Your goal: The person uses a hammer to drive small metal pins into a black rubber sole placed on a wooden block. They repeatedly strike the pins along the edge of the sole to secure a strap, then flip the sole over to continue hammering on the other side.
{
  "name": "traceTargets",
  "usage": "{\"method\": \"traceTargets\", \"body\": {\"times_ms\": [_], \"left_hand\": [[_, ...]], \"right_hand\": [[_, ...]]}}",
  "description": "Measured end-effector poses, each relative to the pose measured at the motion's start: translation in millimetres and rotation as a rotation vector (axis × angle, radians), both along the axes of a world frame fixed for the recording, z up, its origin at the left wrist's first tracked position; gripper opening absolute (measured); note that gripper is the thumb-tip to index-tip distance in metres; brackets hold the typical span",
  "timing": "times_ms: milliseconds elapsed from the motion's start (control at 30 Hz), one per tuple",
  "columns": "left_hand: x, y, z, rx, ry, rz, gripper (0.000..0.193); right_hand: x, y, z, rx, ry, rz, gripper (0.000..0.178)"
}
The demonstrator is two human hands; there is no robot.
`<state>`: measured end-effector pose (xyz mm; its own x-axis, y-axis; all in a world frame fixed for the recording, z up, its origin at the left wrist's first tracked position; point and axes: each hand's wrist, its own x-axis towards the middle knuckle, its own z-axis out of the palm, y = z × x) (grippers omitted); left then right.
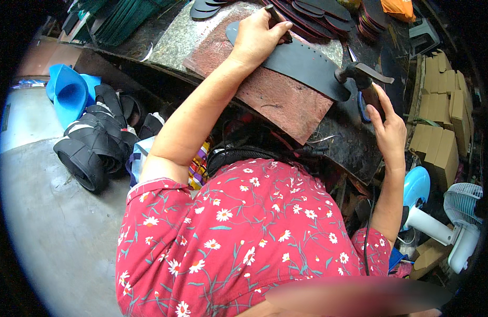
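My left hand (257, 39) is closed around a dark, slim punch (272, 11), whose lower end meets a black sole-shaped sheet (307, 66). A row of small holes runs along the sheet's far edge. The sheet lies on a worn reddish board (281, 100). At the right my right hand (387, 127) grips a claw hammer (363, 79) by its dark handle. The hammer's head is over the right end of the sheet; whether they touch I cannot tell. Beside the handle is a blue loop-shaped handle (362, 108), partly hidden.
Stacks of dark soles (312, 18) stand at the table's far side. Cardboard boxes (437, 105) and a white fan (463, 211) are on the right. Black curved pieces (93, 142) and a blue plastic object (68, 92) lie at the left. A pointed metal tool (351, 54) is near the sheet.
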<state>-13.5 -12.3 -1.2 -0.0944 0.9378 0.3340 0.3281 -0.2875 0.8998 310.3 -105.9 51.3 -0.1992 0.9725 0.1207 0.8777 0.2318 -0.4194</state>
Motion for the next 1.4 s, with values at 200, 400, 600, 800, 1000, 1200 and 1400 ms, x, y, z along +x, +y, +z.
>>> {"method": "traceTargets", "body": {"times_ms": [200, 400, 600, 800, 1000, 1200, 1400], "left_hand": [[4.7, 4.6, -11.0, -0.034, -0.2, -0.039, 0.016], [6.0, -1.2, -6.1, 0.082, 0.007, 0.008, 0.017], [23.6, -6.4, 0.3, 0.492, 0.546, 0.071, 0.025], [18.4, 2.0, -8.7, 0.393, 0.381, 0.176, 0.021], [12.6, 11.7, -16.3, -0.025, -0.319, -0.025, 0.016], [8.7, 9.0, -14.0, 0.183, 0.2, 0.059, 0.022], [18.8, 2.8, -0.6, 0.407, 0.48, -0.005, 0.023]], "right_hand": [[-2.1, 6.9, -0.1, -0.108, 0.136, -0.027, 0.044], [-23.9, 15.3, 41.5, 0.149, 0.467, 0.194, 0.046], [-61.6, 31.5, 53.3, 0.558, 0.448, 0.366, 0.048], [-38.9, 31.5, 7.3, 0.325, 0.115, 0.193, 0.045], [-19.6, 27.2, -18.8, 0.164, -0.034, 0.039, 0.044], [-27.4, 26.3, 9.8, 0.212, 0.105, 0.111, 0.043], [-42.3, 21.3, 55.8, 0.484, 0.582, 0.304, 0.048]]}}
